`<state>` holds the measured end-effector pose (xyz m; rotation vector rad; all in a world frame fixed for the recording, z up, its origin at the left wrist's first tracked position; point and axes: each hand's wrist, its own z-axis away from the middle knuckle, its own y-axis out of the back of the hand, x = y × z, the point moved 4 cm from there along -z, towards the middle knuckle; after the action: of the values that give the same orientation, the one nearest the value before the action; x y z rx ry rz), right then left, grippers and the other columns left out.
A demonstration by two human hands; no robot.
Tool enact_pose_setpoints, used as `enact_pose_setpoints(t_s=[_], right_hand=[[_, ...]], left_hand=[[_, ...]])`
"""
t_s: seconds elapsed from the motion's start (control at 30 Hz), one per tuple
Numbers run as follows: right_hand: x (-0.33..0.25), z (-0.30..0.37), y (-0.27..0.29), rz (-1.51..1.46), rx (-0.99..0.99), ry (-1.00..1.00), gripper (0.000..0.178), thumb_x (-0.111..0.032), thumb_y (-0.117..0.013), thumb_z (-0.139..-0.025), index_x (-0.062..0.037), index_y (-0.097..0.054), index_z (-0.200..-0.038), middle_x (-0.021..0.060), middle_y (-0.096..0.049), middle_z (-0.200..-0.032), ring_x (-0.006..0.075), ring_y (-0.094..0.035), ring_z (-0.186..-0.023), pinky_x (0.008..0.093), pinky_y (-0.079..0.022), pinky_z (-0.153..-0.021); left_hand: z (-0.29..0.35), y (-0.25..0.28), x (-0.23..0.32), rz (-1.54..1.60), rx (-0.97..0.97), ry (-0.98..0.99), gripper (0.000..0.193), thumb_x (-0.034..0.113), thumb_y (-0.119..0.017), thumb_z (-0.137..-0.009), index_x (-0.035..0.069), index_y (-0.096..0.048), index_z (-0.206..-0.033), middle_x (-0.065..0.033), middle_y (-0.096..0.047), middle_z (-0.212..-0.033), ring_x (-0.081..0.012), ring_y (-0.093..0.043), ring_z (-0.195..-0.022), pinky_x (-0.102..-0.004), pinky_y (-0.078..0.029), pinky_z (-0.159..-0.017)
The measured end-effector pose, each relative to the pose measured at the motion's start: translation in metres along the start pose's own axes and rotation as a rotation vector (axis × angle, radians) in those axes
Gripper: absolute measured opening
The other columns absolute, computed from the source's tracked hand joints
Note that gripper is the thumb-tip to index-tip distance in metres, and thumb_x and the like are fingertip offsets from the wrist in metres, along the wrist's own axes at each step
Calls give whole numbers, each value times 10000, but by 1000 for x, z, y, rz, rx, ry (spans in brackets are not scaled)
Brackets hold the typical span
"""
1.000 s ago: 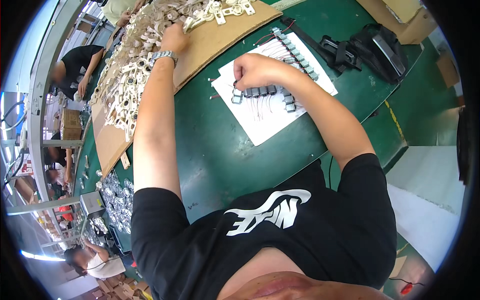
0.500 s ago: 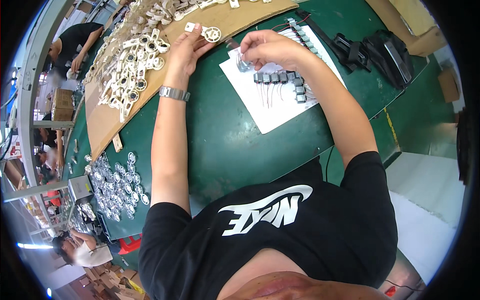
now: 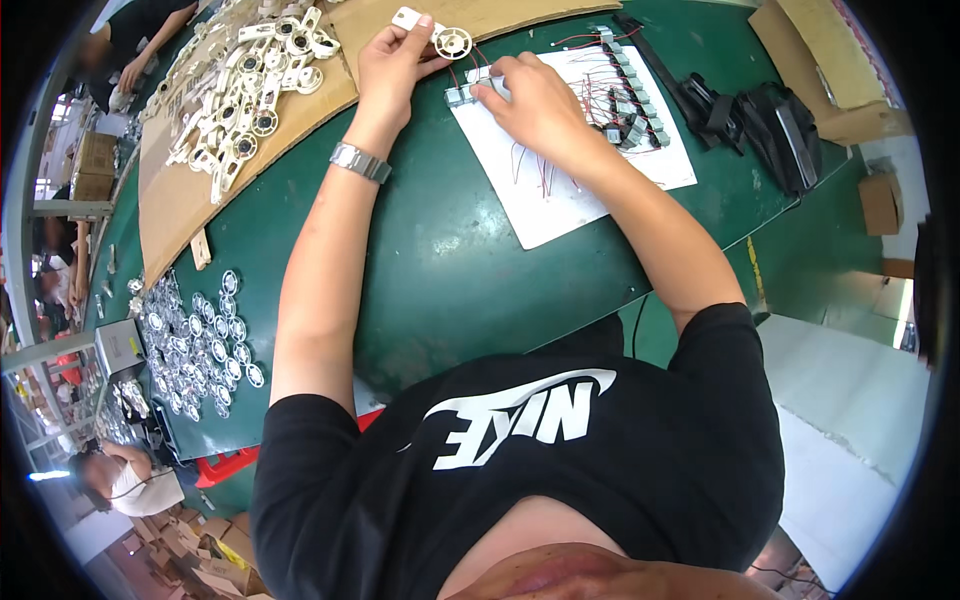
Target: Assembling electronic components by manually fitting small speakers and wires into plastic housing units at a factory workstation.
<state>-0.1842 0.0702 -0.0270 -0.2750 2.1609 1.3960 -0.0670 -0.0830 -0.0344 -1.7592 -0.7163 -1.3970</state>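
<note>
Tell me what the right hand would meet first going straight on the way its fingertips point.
Most likely the small grey block by the white sheet's upper left corner, just past the right hand's thumb; depth is unclear, so they may already touch.

Both arms extended, right fingers bent

Bright light leaves soft glare on the green table, fisheye edges bowing

Black bag near cardboard box
</note>
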Motion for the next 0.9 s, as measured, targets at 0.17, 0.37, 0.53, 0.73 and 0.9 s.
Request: enact_pose_setpoints(t_s=[0.17, 0.37, 0.53, 0.73, 0.9], right_hand=[[0, -1, -6, -13, 54, 59, 269, -190, -714, -853, -3, -668, -1040, 206, -633, -1032, 407, -593, -1034, 490, -487, -922], [8, -8, 2, -21, -16, 66, 239, -144, -708, -837, -1, -646, -1018, 235, -658, -1015, 418, -612, -1026, 487, -486, -934], [41, -21, 30, -90, 33, 1, 385, -157, -787, -804, -8, -619, -1117, 193, -726, -939, 325, -718, -861, 385, -555, -764], [57, -32, 29, -542, -98, -138, 300, -93, -738, -888, 7, -658, -1159, 60, -724, -930, 112, -657, -797, 270, -526, -689], [38, -27, 43, -720, -31, -300, 170, -95, -670, -982, -14, -674, -1132, 59, -708, -912, 106, -640, -785, 242, -513, -663]], left_hand=[[16, -19, 5, -388, 46, -265, 212, 206, -746, -948, 10, -665, -947, -71, -701, -893, -134, -680, -794, -268, -592, -696], [49, -42, 49, -1133, -132, -1344, 185, 92, -764, -760, 86, -667, -917, -66, -655, -993, -263, -657, -877, -377, -566, -714], [87, -72, 52, -1183, -196, -1614, 219, 132, -685, -746, 137, -607, -951, -7, -636, -1072, -199, -624, -1032, -338, -547, -854], [80, -65, 42, -1208, -131, -1589, 165, 117, -691, -767, 153, -573, -877, -2, -633, -1082, -197, -617, -1057, -351, -544, -906], [77, -57, 40, -1248, -133, -1568, 128, 115, -684, -770, 146, -569, -818, 10, -639, -1112, -192, -596, -1128, -352, -538, -941]])
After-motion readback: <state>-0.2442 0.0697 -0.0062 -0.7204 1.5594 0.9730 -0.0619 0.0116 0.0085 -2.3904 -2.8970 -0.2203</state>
